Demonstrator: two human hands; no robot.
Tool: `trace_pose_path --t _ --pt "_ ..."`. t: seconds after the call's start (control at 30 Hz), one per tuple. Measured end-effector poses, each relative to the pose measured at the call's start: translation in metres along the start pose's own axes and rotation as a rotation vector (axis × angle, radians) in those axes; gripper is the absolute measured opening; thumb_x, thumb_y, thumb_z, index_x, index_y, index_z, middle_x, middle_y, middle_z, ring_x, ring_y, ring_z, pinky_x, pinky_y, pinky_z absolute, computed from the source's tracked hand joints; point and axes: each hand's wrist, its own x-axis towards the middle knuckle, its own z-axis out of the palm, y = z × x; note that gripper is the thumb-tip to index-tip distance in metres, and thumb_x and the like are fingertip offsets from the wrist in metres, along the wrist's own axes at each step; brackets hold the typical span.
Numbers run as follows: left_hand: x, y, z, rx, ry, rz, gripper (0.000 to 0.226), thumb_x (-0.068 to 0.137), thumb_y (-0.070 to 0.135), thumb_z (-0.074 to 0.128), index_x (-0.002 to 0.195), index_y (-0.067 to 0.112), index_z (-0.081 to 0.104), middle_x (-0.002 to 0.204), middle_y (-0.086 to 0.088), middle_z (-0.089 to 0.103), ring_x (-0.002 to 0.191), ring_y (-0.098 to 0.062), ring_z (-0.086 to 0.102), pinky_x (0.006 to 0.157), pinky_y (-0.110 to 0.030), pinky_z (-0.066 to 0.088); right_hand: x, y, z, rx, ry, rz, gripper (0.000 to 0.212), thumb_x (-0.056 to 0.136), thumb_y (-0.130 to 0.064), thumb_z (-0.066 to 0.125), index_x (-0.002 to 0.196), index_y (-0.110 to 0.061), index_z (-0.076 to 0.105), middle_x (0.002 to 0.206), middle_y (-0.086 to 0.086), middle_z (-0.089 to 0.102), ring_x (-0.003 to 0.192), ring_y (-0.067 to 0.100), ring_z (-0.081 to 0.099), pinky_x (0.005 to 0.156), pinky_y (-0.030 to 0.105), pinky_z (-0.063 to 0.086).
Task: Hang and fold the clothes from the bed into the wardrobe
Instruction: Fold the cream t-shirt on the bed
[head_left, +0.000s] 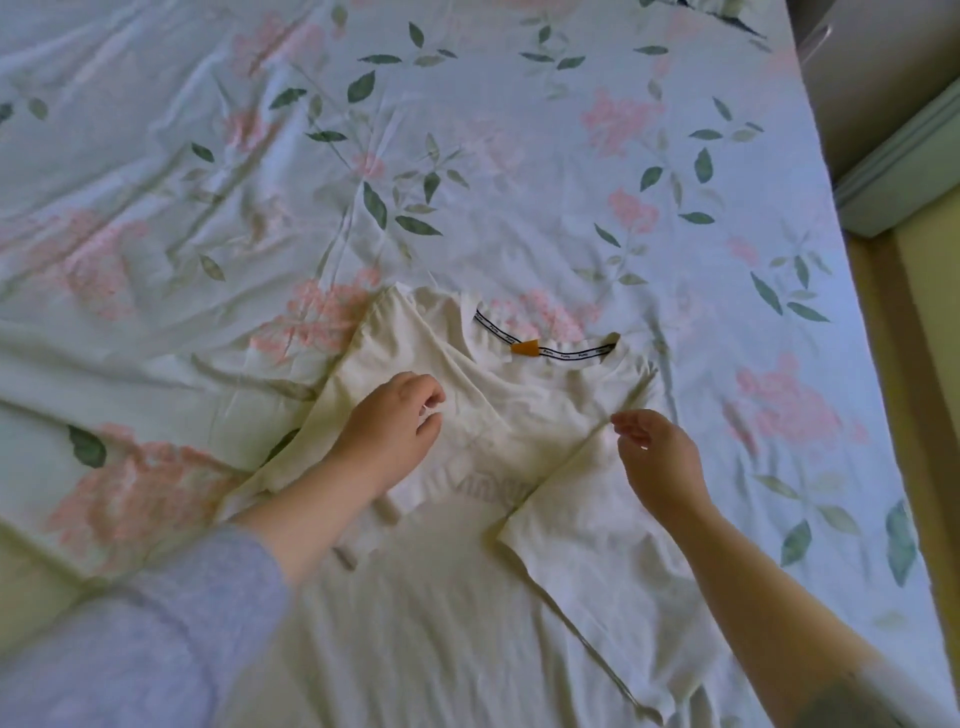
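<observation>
Setting: We looked down on a bed spread with a pale sheet (467, 156) printed in pink blossoms and dark green leaves, creased across its left half.

Garment: A cream T-shirt (519, 410) lay flat on the near part of the sheet, collar pointing away from us and hem running off the bottom edge of the view.

Collar: A black-and-white neck tape (566, 353) lined the open neck, with a small orange tag (524, 348) at its middle.

Fold: The shirt's right side (587, 545) lay turned in over the body along a slanting crease. The left short sleeve (363, 338) lay spread out on the sheet.

Print: Faint pale lettering (488, 488) crossed the chest between our arms, too washed out to read.

Left hand: Our left hand (395, 421) rested on the shirt's left chest, fingers (431, 395) curled down onto the cloth. We could not tell whether they pinched fabric or merely pressed it.

Right hand: Our right hand (660, 457) hung over the turned-in side with loosely bent fingers, its fingertips (621, 418) at the upper end of the crease, gripping nothing that we could see. We could not tell if they touched the cloth.

Arms: A lavender-grey sleeve (156, 623) covered the left forearm, while the right forearm was bare.

Beyond the bed: A grey cabinet (872, 78) and a pale green ledge (904, 176) stood past the right edge of the mattress.
</observation>
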Motion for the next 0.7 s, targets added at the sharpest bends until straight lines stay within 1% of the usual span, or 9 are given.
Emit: trace_pose_path --t 0.1,0.17,0.23,0.33,0.4,0.47,0.57,0.63,0.7 --pt "0.027 0.001 0.005 0.032 -0.021 -0.011 0.023 0.093 0.014 0.056 0.115 0.008 0.055 0.12 -0.005 0.052 0.105 -0.021 0.055 0.087 -0.029 0.044 0.016 0.019 -0.014 -0.042 0.116 0.052 0.04 0.089 0.004 0.046 0.12 -0.012 0.065 0.121 0.007 0.066 0.107 0.02 0.059 0.083 0.021 0.037" --pt "0.041 0.003 0.012 0.06 -0.072 -0.027 0.03 0.093 0.014 0.057 0.122 0.007 0.053 0.126 -0.008 0.049 0.11 -0.023 0.053 0.092 -0.029 0.042 0.028 0.029 -0.019 -0.107 0.153 0.033 0.039 0.09 0.0 0.05 0.123 -0.016 0.063 0.129 0.009 0.058 0.111 0.024 0.057 0.081 0.024 0.037" --pt "0.051 0.006 0.021 0.128 -0.147 -0.011 0.037 0.093 0.014 0.056 0.13 0.009 0.051 0.133 -0.01 0.047 0.119 -0.025 0.05 0.1 -0.031 0.039 0.039 0.032 -0.019 -0.213 0.069 -0.084 0.043 0.09 -0.003 0.056 0.13 -0.016 0.058 0.139 0.009 0.048 0.12 0.028 0.052 0.087 0.029 0.042" --pt "0.06 0.009 0.035 0.176 -0.162 0.066 0.043 0.092 0.007 0.054 0.134 0.015 0.054 0.132 -0.007 0.047 0.125 -0.025 0.043 0.106 -0.03 0.034 0.059 0.036 -0.018 -0.46 -0.154 -0.213 0.055 0.09 -0.004 0.057 0.141 -0.022 0.05 0.157 0.007 0.025 0.143 0.028 0.028 0.102 0.038 0.042" --pt "0.065 0.008 0.041 0.191 -0.139 0.097 0.043 0.09 0.004 0.053 0.131 0.017 0.057 0.124 -0.006 0.049 0.12 -0.025 0.044 0.105 -0.032 0.035 0.072 0.039 -0.023 -0.562 -0.193 -0.206 0.044 0.091 -0.015 0.059 0.134 -0.025 0.057 0.16 0.006 0.019 0.147 0.026 0.017 0.104 0.042 0.042" --pt "0.07 0.004 0.043 0.231 -0.125 0.109 0.041 0.089 0.004 0.054 0.128 0.017 0.059 0.12 -0.005 0.05 0.116 -0.025 0.044 0.102 -0.033 0.037 0.084 0.042 -0.03 -0.623 -0.135 -0.176 0.03 0.092 -0.026 0.059 0.122 -0.021 0.064 0.152 0.009 0.031 0.144 0.027 0.023 0.095 0.041 0.045" --pt "0.084 0.002 0.039 0.288 -0.139 0.129 0.04 0.086 0.007 0.064 0.125 0.012 0.058 0.12 -0.008 0.051 0.116 -0.03 0.046 0.099 -0.034 0.037 0.093 0.047 -0.036 -0.686 -0.054 -0.093 0.024 0.093 -0.02 0.048 0.111 -0.011 0.062 0.126 0.01 0.05 0.12 0.032 0.046 0.077 0.036 0.044" --pt "0.096 0.003 0.035 0.293 -0.156 0.139 0.052 0.08 0.011 0.074 0.128 0.01 0.056 0.122 -0.01 0.051 0.117 -0.031 0.047 0.101 -0.036 0.038 0.095 0.049 -0.035 -0.642 -0.054 -0.034 0.023 0.09 -0.015 0.045 0.106 -0.008 0.059 0.117 0.012 0.053 0.106 0.034 0.053 0.076 0.038 0.046" --pt "0.105 0.006 0.032 0.31 -0.156 0.133 0.061 0.077 0.016 0.079 0.131 0.011 0.052 0.124 -0.01 0.049 0.119 -0.031 0.045 0.102 -0.038 0.038 0.094 0.05 -0.03 -0.528 -0.048 -0.014 0.024 0.088 -0.012 0.045 0.108 -0.007 0.056 0.115 0.012 0.054 0.103 0.035 0.054 0.073 0.036 0.042"
